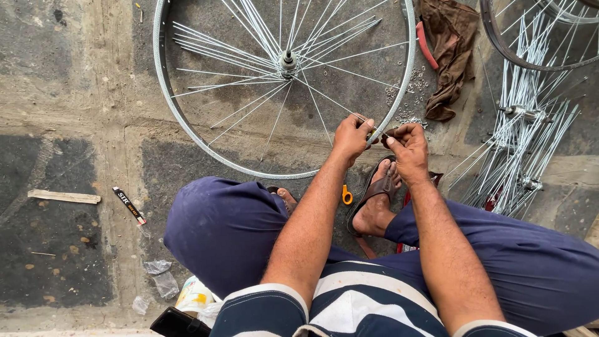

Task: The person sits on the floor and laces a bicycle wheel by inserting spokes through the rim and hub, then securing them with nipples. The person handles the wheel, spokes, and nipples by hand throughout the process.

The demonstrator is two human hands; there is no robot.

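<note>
A bare wheel rim (187, 125) lies flat on the concrete floor (75, 125). At its near edge, the left hand (351, 136) pinches a spoke (324, 97) closed-fingered; the right hand (407, 145) grips, apparently, a small tool, too tiny to identify.

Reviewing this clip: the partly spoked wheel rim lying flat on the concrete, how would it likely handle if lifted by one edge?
The wheel rim looks like thin metal, so probably light for its size. Many spokes fan loose from the hub, so they would likely swing and rattle. Both hands, left hand and right hand, work at its near edge; stood upright, it might roll.
</note>
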